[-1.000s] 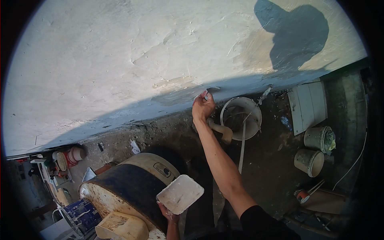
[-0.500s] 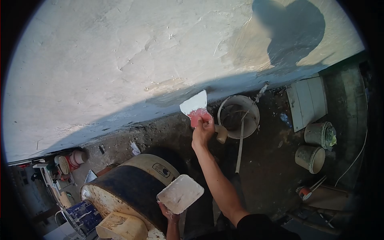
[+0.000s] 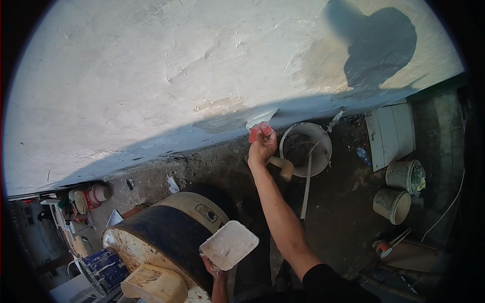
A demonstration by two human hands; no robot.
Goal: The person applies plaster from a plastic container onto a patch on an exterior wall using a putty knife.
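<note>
My right hand (image 3: 263,147) is closed on a red putty knife (image 3: 260,132), whose wide blade, whitened with putty, lies against the lower part of the plastered wall (image 3: 151,76). Around the blade the wall looks damp and grey. Down below, my left hand (image 3: 214,268) grips a shallow, whitish rectangular tray (image 3: 230,245) by its near left edge; dried residue coats its inside. The fingers beneath the tray are partly hidden.
A dark blue and cream drum (image 3: 166,227) stands at lower left with a yellowed jug (image 3: 154,284) and blue can (image 3: 103,270) on it. Right of my hand is a bucket (image 3: 323,164) with a stick in it. Two pails (image 3: 392,206) and a pale panel (image 3: 390,136) are further right.
My right hand has moved slightly up and right, bringing the putty knife's blade onto the wall. My left hand and the tray have stayed nearly still; the view has shifted a little.
</note>
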